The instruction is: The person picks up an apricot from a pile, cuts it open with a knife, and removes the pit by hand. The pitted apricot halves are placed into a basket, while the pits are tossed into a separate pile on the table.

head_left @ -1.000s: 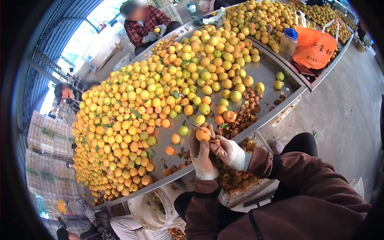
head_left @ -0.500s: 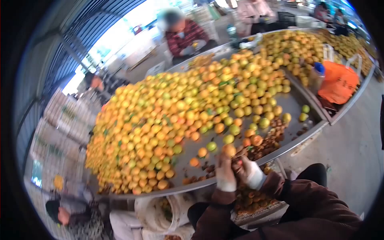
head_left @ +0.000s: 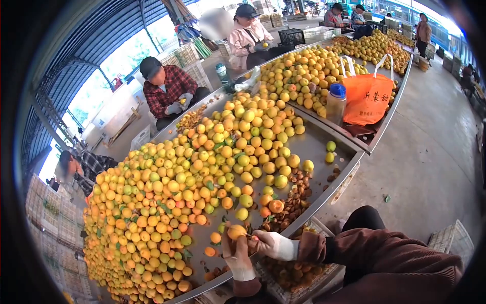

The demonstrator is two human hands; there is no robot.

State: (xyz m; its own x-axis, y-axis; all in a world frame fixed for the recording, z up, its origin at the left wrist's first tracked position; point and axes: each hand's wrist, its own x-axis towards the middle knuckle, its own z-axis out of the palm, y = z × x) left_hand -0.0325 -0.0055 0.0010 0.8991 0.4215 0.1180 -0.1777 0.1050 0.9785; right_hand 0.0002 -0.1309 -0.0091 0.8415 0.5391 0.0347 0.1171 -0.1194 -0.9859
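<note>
Held fruit: a round orange-yellow fruit [head_left: 236, 232], smooth-looking and lit on its upper side; the clock is centred on it, with 12 at the top of the view
Left hand: at 6 o'clock, bare-fingered with a pale cuff [head_left: 238, 258]; thumb and fingers closed around the fruit's lower part; its top stands clear above the fingertips
Right hand: between 3 and 4 o'clock [head_left: 273, 247]; fingers bent in toward the fruit's right side; a small reddish bit shows at the tips; whether they grip it, I cannot tell
Metal table: raised rim, bare surface at 1 o'clock [head_left: 315, 141]; the held fruit is above its near edge
Fruit heap: yellow, orange and some greenish fruit with green leaves among them [head_left: 167, 202]; spread on the table around 10 o'clock
Brown scraps: a loose strip at 2 o'clock [head_left: 291, 205], lying on the table along its near edge
Low crate: at 4 o'clock, under the right hand [head_left: 283, 296]; brownish-orange pieces inside, in shadow
Pale crate: at 3 o'clock, on the floor [head_left: 453, 240]; contents unclear
Orange bag: between 1 and 2 o'clock, white handles up [head_left: 365, 99]; contents hidden; a blue-lidded bottle [head_left: 336, 104] stands just beside it
</note>
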